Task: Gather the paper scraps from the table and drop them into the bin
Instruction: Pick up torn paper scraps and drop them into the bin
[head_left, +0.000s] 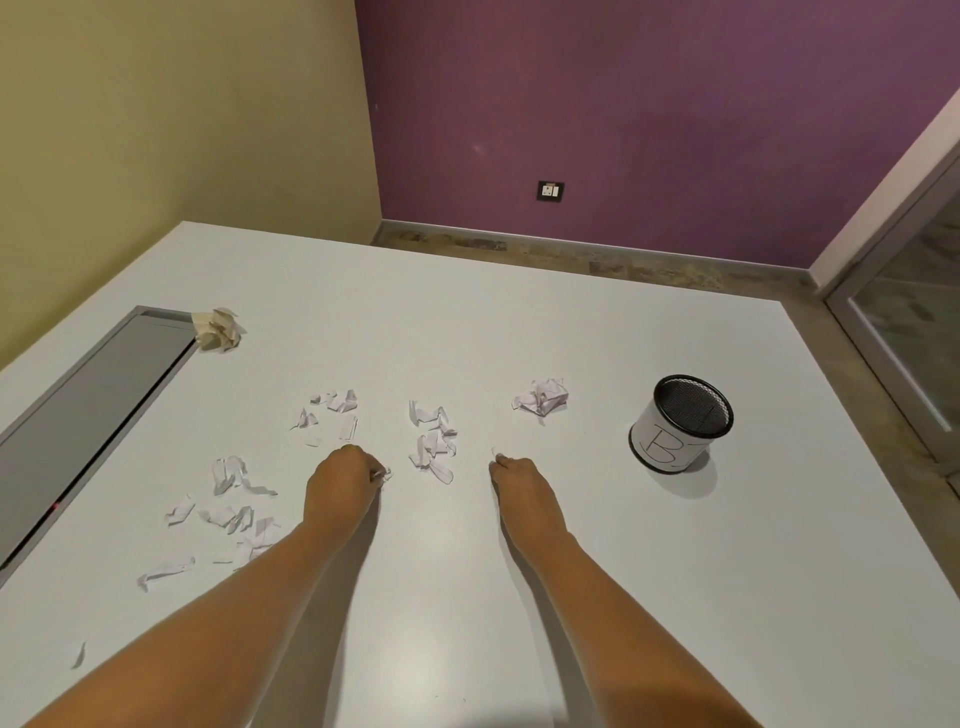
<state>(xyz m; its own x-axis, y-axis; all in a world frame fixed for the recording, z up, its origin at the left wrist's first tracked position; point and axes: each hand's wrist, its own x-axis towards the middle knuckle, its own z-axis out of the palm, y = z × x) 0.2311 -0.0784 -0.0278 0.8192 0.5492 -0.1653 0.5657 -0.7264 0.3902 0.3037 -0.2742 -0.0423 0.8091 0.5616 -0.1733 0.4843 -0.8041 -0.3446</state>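
Note:
White paper scraps lie in loose groups on the white table (571, 545): one pile (435, 441) between my hands, one (332, 413) farther left, and several scraps (228, 499) at the near left. A crumpled paper ball (543, 397) sits right of centre. The bin (684, 422), a small black mesh cup wrapped in white paper, stands upright at the right. My left hand (343, 480) is curled, with a small scrap (383, 474) at its fingertips. My right hand (514, 475) rests knuckles-up with fingers curled; a tiny scrap shows at its fingertips.
A crumpled tan and white paper wad (221, 330) lies at the far left by a grey recessed panel (88, 415) in the table. The table's far edge meets a floor strip below a purple wall. A glass door frame (898, 332) stands at the right.

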